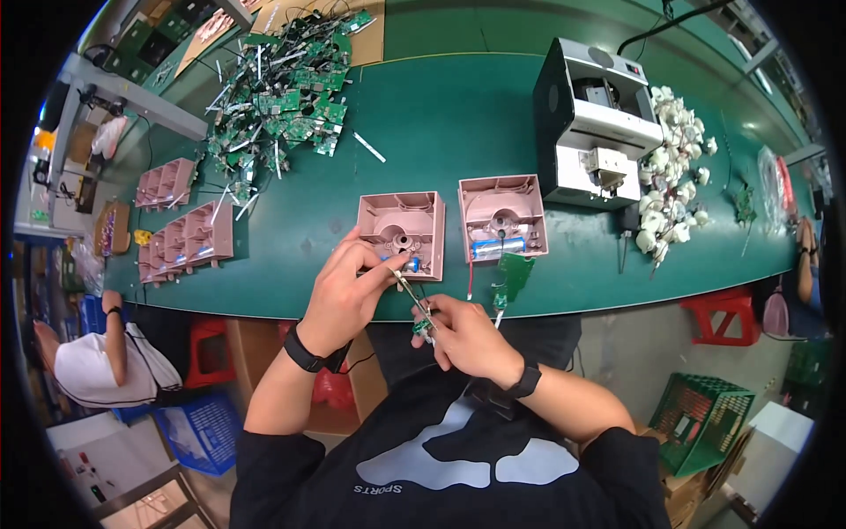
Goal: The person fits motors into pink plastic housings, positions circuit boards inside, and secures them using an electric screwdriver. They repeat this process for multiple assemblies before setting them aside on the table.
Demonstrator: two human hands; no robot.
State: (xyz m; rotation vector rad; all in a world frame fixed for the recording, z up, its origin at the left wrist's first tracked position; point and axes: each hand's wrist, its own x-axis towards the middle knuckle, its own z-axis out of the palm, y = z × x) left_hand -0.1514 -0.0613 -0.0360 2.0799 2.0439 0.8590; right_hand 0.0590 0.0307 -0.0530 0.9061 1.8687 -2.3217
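My left hand [345,286] is closed at the upper end of a circuit board [411,294], which is seen nearly edge-on. Its lower end is pinched in the fingers of my right hand [471,335], where a small green part shows. Just beyond my fingers lies an open pink plastic housing [401,203] with a blue battery cell [412,264] in it, partly covered by my left fingers. To its right is a second pink housing [502,188], holding another blue battery cell [499,248]. A green circuit board [515,278] hangs over that housing's near edge, beside a red wire.
A heap of green circuit boards [295,106] covers the table's far left. More pink housings [187,240] stand at the left. A black-and-white machine [599,123] stands at the right, with many white parts [665,176] beside it. Another person [110,353] sits at the left.
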